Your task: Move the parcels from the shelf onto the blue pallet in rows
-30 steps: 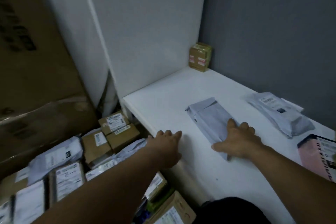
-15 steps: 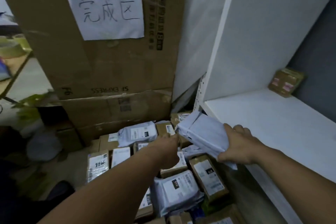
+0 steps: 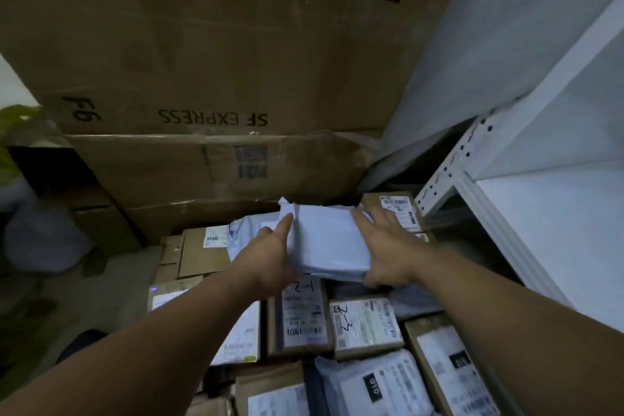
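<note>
Presently, item one: grey mailer (image 3: 327, 243), a flat plastic-wrapped parcel, is being held between both hands just over the parcels already laid out, to the left of the shelf (image 3: 557, 213); whether it is touching the parcels beneath cannot be told

Item two: left hand (image 3: 270, 257) is gripping the mailer's left edge, forefinger lying straight along the top and the other fingers tucked out of sight under the edge

Item three: right hand (image 3: 388, 250) is clasping the right edge, fingers spreading flat across the top, thumb curling round the near corner

Item four: laid parcels, sitting side by side in rows. A labelled brown box (image 3: 304, 317) marked "2-1" is lying just beneath the mailer's near end; its neighbour box (image 3: 364, 324) marked "2-3" is touching it on the right; a second grey bag (image 3: 374, 382) with a "010" label is lying nearer the camera; a small carton (image 3: 395, 209) is sitting at the back beside the shelf's white perforated post (image 3: 449, 176)

Item five: large cardboard box (image 3: 202, 44), printed "SF EXPRESS" upside down, is standing behind the rows on a lower carton (image 3: 202, 166)
</note>
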